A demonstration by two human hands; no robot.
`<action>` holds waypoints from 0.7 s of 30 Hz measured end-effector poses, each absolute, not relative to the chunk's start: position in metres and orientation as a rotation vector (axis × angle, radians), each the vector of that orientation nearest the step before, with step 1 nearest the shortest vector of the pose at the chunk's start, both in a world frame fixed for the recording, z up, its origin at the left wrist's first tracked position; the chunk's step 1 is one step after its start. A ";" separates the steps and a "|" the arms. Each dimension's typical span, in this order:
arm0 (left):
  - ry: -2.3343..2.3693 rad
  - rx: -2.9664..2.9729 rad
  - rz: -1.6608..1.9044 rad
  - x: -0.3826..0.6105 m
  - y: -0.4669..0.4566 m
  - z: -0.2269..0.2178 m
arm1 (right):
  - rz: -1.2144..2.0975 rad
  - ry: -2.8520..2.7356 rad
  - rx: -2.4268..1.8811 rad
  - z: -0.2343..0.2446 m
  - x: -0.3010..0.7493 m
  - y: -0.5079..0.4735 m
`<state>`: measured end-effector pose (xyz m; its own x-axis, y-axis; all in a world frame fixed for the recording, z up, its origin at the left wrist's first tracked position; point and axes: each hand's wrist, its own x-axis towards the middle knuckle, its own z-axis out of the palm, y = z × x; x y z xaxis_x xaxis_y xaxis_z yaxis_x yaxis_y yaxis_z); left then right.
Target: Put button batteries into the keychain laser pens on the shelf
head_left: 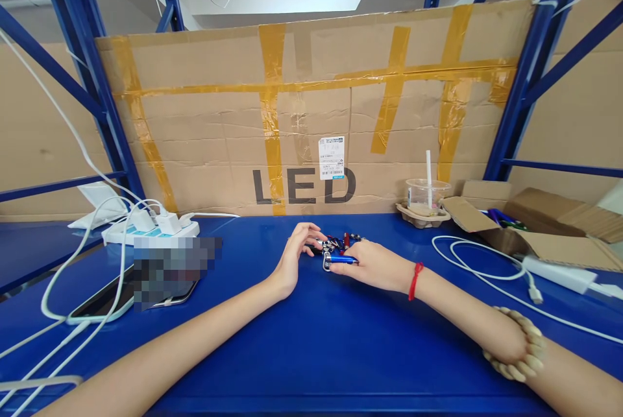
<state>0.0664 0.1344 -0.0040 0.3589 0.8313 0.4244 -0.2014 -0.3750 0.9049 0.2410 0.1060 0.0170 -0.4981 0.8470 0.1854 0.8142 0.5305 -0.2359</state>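
Note:
A small pile of keychains [333, 243] with silver clasps and dark, red and blue parts lies on the blue tabletop ahead of me. At its left side is my left hand [298, 253], the fingers curved and apart, their tips at the edge of the metal pieces. My right hand [377, 264] reaches over the pile from the right, palm down. Its thumb lies along a shiny blue metal cylinder keychain [342, 259] with a silver ring, and the cylinder's right end disappears under the hand. The other right fingers are mostly hidden.
Phones [104, 294], partly blurred out, and a white power strip [187, 230] with cables are at left. To the right are a plastic cup [416, 191] in a carton holder, an open cardboard box [559, 229] and a white cable [467, 268]. A cardboard sheet [219, 144] stands behind.

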 end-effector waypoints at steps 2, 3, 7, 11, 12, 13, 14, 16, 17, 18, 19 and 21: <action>0.580 1.595 1.237 0.066 0.134 -0.004 | 0.180 -2.503 -1.389 0.017 0.240 0.105; 0.578 1.611 1.236 0.066 0.134 -0.004 | 0.185 -2.508 -1.398 0.018 0.239 0.105; 0.569 1.683 1.248 0.064 0.135 -0.005 | 0.206 -2.528 -1.420 0.019 0.238 0.104; 0.565 1.732 1.242 0.063 0.136 -0.006 | 0.205 -2.535 -1.392 0.019 0.239 0.105; 0.565 1.739 1.237 0.063 0.136 -0.006 | 0.203 -2.538 -1.392 0.019 0.240 0.105; 0.566 1.744 1.233 0.063 0.136 -0.006 | 0.202 -2.543 -1.390 0.019 0.240 0.105; 0.567 1.745 1.231 0.063 0.136 -0.006 | 0.199 -2.549 -1.387 0.019 0.240 0.105; 0.570 1.741 1.231 0.063 0.137 -0.007 | 0.197 -2.566 -1.371 0.020 0.240 0.105; 0.572 1.736 1.231 0.063 0.137 -0.007 | 0.199 -2.573 -1.364 0.020 0.240 0.104; 0.575 1.728 1.232 0.064 0.137 -0.007 | 0.204 -2.577 -1.357 0.021 0.240 0.103; 0.578 1.718 1.231 0.064 0.137 -0.007 | 0.209 -2.576 -1.349 0.021 0.239 0.103; 0.585 1.697 1.229 0.064 0.137 -0.007 | 0.213 -2.567 -1.343 0.022 0.238 0.101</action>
<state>0.0641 0.1372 -0.0071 0.3857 0.7941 0.4697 -0.1357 -0.4547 0.8802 0.2380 0.1009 0.0223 -0.5503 0.8230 0.1406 0.7886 0.5677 -0.2362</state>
